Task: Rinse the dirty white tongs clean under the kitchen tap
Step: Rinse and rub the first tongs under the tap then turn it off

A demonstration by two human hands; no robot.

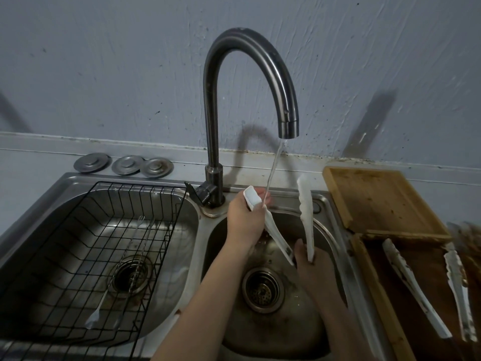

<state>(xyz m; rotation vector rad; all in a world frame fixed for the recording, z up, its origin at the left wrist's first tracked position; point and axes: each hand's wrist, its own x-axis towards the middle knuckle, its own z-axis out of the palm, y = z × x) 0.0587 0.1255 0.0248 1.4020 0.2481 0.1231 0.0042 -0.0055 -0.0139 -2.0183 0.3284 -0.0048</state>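
Over the right basin (322, 227), the left hand (243, 220) grips a white sponge (252, 198) against the tongs (307, 217), whose hinge end the right hand (313, 267) clasps under the tap (289, 126).

Two bare forearms reach into view from the bottom edge, with no sleeve showing on either. The left hand (243, 220) and the right hand (312, 267) wear no gloves. No ring, watch or bracelet shows on the visible fingers and wrists. The dim light leaves the right hand in shadow, its details hard to make out.
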